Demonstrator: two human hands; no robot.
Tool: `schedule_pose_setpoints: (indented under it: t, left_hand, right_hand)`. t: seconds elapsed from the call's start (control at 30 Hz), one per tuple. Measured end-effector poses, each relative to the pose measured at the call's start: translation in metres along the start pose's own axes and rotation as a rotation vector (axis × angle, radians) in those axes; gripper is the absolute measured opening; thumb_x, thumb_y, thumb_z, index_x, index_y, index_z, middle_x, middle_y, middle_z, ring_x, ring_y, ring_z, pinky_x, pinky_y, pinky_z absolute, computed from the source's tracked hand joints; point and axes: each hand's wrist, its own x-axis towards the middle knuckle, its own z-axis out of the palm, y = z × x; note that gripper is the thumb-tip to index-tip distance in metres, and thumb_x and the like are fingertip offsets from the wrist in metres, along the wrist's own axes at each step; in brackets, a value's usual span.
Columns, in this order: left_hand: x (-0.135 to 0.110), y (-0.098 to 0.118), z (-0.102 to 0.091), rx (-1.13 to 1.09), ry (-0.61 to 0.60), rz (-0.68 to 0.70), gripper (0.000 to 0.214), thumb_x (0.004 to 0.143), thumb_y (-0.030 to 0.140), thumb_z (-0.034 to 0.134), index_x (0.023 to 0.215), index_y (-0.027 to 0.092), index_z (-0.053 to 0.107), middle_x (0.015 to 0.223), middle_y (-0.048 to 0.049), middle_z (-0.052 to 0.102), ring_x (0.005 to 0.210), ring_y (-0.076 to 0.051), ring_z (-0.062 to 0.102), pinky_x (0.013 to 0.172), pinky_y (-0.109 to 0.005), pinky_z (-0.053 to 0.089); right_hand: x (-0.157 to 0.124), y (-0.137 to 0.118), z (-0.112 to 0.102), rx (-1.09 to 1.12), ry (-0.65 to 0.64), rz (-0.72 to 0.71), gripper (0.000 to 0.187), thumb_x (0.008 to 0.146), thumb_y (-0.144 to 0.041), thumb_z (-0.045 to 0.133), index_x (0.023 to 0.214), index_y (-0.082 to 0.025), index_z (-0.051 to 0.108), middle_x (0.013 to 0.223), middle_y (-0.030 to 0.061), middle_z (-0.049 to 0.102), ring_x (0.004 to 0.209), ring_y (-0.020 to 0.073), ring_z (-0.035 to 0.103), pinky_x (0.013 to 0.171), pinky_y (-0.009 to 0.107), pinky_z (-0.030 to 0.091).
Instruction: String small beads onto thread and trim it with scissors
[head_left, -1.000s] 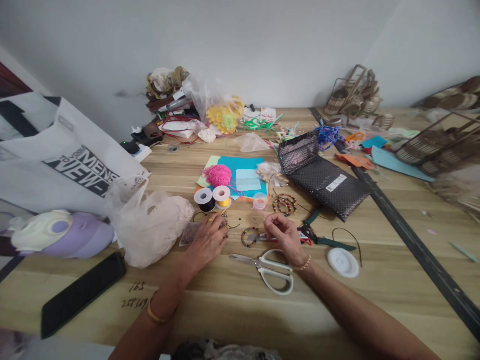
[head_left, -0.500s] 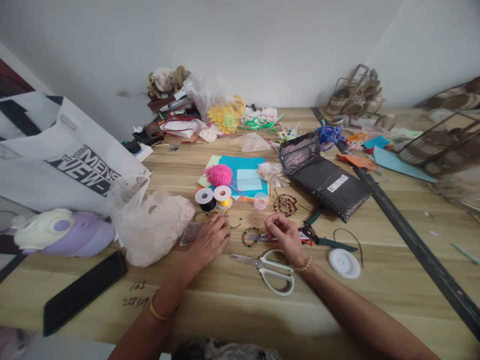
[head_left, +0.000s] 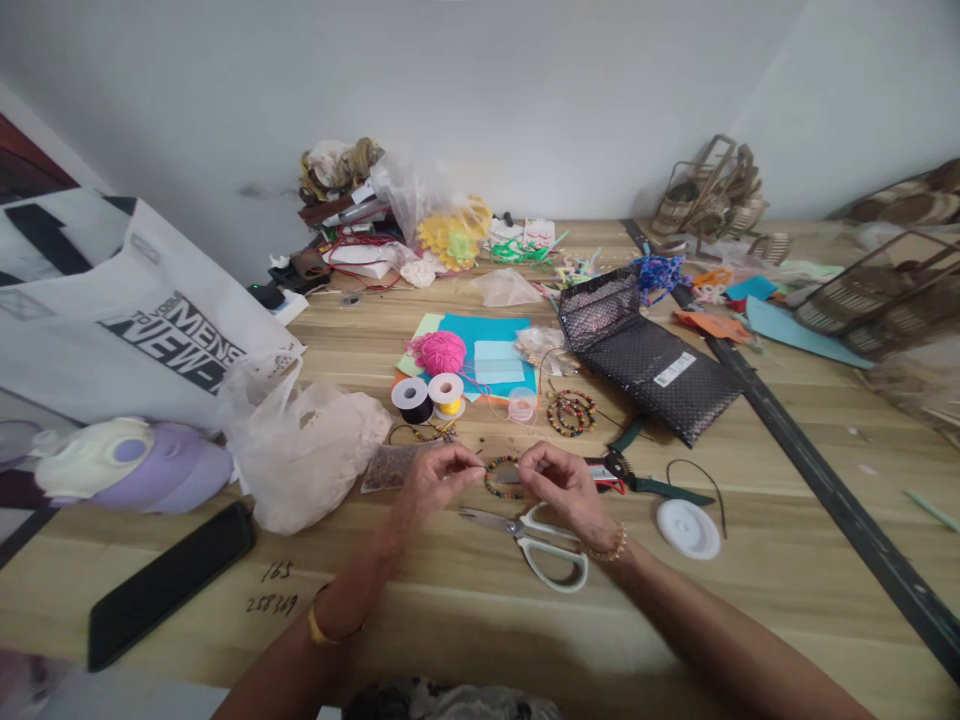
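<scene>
Left hand (head_left: 437,482) and right hand (head_left: 561,482) turned toward each other over the table (head_left: 420,620), thumb and forefinger in each pinched together at the tips. Impossible to tell on what, if on anything; too small to see. Between both hands, near the fingertips, the bead bracelet (head_left: 489,484), apparently lying flat on the table. For such fine work, in careful judgement: keep the wrists low and steady, pinch lightly with the very tips, and move both sides evenly, without sudden pull. Avoid dragging the bracelet or brushing against the small bag (head_left: 384,470) just beside the left hand. Mind also the scissors (head_left: 516,526), lying close below the right hand and partly covered by it; better to lift than to slide.
</scene>
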Motion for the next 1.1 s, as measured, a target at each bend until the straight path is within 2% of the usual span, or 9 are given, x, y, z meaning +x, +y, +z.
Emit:
schedule_pose_setpoints:
  t: [0.1, 0.3, 0.43, 0.77, 1.1]
  left_hand:
    - [-0.002, -0.002, 0.008, -0.231, -0.014, -0.167, 0.014, 0.067, 0.028, 0.071, 0.068, 0.015, 0.066, 0.063, -0.0011, 0.064, 0.062, -0.013, 0.056, 0.064, -0.025, 0.043]
    - [-0.003, -0.008, 0.022, -0.592, -0.039, -0.308, 0.024, 0.060, 0.031, 0.078, 0.066, 0.013, 0.064, 0.058, 0.0003, 0.061, 0.060, -0.011, 0.054, 0.063, -0.025, 0.040]
    - [-0.003, -0.009, 0.026, -0.731, -0.072, -0.384, 0.025, 0.057, 0.028, 0.081, 0.066, 0.012, 0.064, 0.059, 0.0000, 0.061, 0.060, -0.011, 0.054, 0.063, -0.025, 0.040]
    - [-0.002, -0.012, 0.026, -0.693, -0.092, -0.366, 0.025, 0.059, 0.029, 0.080, 0.065, 0.012, 0.064, 0.060, -0.0004, 0.061, 0.060, -0.011, 0.054, 0.064, -0.026, 0.041]
    - [-0.002, -0.014, 0.024, -0.518, -0.064, -0.296, 0.022, 0.062, 0.030, 0.077, 0.070, 0.013, 0.068, 0.061, -0.0005, 0.063, 0.063, -0.012, 0.054, 0.067, -0.026, 0.040]
  right_hand:
    - [-0.002, 0.002, 0.006, 0.015, -0.035, 0.033, 0.034, 0.074, -0.049, 0.067, 0.070, -0.017, 0.057, 0.055, -0.0027, 0.048, 0.049, 0.0084, 0.038, 0.046, 0.021, 0.031]
    - [-0.003, 0.008, 0.011, 0.064, -0.050, 0.074, 0.039, 0.072, -0.053, 0.067, 0.070, -0.017, 0.054, 0.055, -0.0041, 0.045, 0.046, 0.0068, 0.034, 0.044, 0.020, 0.029]
    - [-0.003, 0.008, 0.012, 0.067, -0.068, 0.062, 0.039, 0.072, -0.052, 0.067, 0.068, -0.016, 0.054, 0.055, -0.0037, 0.048, 0.047, 0.0068, 0.036, 0.045, 0.020, 0.030]
    - [-0.003, 0.007, 0.013, 0.085, -0.065, 0.048, 0.038, 0.071, -0.052, 0.068, 0.068, -0.017, 0.055, 0.055, -0.0035, 0.050, 0.048, 0.0080, 0.038, 0.046, 0.020, 0.031]
    - [-0.002, 0.010, 0.013, 0.103, -0.087, 0.092, 0.038, 0.072, -0.051, 0.069, 0.068, -0.016, 0.056, 0.056, -0.0036, 0.050, 0.049, 0.0070, 0.036, 0.047, 0.020, 0.029]
